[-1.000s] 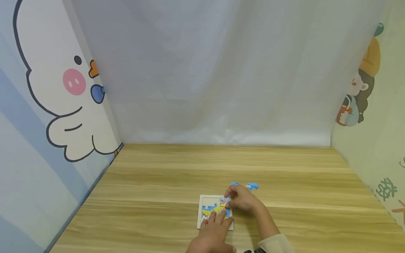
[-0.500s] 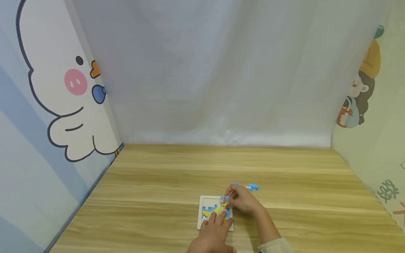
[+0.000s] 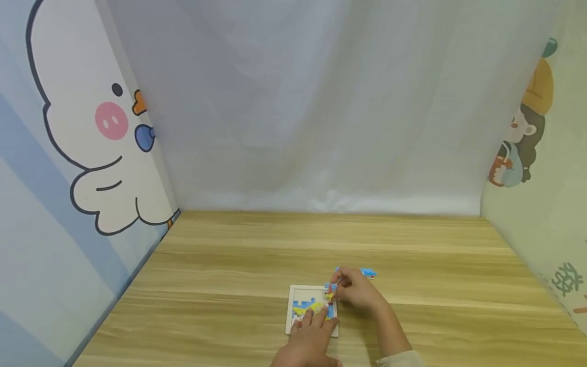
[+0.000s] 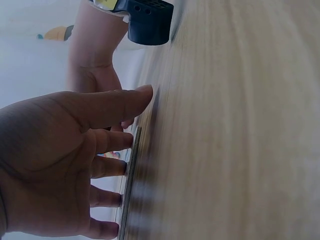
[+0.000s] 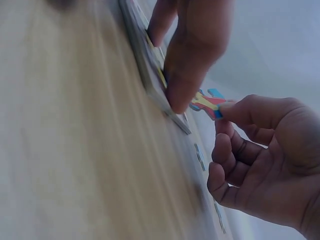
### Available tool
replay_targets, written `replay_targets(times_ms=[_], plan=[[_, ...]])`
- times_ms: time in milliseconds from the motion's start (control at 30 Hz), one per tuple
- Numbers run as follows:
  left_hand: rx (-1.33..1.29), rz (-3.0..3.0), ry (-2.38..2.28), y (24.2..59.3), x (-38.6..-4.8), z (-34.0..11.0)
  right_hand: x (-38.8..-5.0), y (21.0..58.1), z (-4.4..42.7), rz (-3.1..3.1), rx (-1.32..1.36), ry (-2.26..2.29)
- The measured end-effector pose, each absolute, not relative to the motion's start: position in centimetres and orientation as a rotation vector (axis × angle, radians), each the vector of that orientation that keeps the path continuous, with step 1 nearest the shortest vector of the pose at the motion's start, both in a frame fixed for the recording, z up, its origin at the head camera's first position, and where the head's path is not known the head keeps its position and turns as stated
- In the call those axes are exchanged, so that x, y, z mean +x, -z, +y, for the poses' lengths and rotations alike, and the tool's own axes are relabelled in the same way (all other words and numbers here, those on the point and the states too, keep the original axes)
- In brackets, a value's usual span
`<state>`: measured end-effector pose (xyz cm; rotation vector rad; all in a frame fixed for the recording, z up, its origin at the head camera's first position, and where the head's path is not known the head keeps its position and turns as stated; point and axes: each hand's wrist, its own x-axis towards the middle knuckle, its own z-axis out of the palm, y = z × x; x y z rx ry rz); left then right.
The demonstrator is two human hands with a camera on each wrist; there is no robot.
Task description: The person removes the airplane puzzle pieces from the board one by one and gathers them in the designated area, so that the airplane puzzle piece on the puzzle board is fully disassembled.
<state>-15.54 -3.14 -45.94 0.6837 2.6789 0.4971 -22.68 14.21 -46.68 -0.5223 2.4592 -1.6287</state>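
Observation:
A square jigsaw puzzle board (image 3: 289, 311) with a pale rim lies near the front of the table. Its lower part shows pieces with a yellow picture on blue; bare board shows at the upper left. My left hand (image 3: 308, 339) rests on its lower part, fingers stretched out, covering some pieces. At the upper right corner, my right hand (image 3: 359, 291) pinches a puzzle piece (image 5: 206, 102) between thumb and finger. That piece is red, yellow and blue, and in the right wrist view it is raised and tilted above the board.
Loose blue puzzle pieces (image 3: 369, 272) lie on the wooden table (image 3: 229, 255) just behind my right hand, which partly hides them. A grey curtain (image 3: 293, 127) hangs at the back, with cartoon-printed walls at both sides.
My right hand has shifted slightly right with the puzzle piece, which has moved the same way and turned a little. My left hand stays in place on the board.

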Motion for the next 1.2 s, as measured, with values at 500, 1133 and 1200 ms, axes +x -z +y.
replay_targets(times_ms=[500, 1133, 1200], plan=[[0.68, 2.707, -0.463, 46.4, -16.0, -3.3, -22.4, 46.2, 16.9, 2.465, -0.398, 1.711], [0.685, 2.715, -0.473, 46.6, -15.9, -3.5, -21.7, 46.0, 19.8, 2.583, -0.196, 1.723], [0.695, 2.717, -0.473, 46.5, -15.8, -3.5, -21.6, 45.9, 20.2, 2.595, -0.188, 1.719]])
